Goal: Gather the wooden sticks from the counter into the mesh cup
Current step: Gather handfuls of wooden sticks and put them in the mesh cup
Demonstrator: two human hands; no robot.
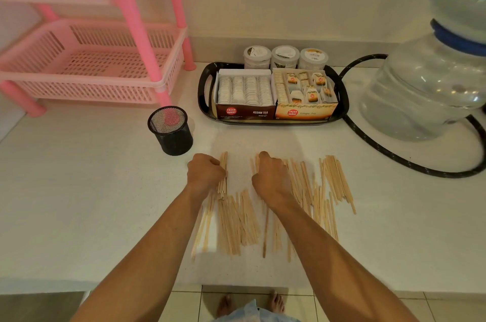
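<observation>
Many thin wooden sticks (331,182) lie spread across the white counter (92,203) in front of me. My left hand (203,174) grips a small bundle of sticks (223,175) at the left of the spread. My right hand (271,178) has its fingers curled round some sticks in the middle; what its palm covers is hidden. A black mesh cup (172,130) stands upright and empty, just beyond and left of my left hand. More loose sticks (236,224) lie nearer to me between my forearms.
A black tray (203,90) with two open tea boxes and three round jars sits behind the sticks. A pink plastic rack (86,71) stands at the back left. A large water bottle (426,90) and a dark hose (381,155) are at the right.
</observation>
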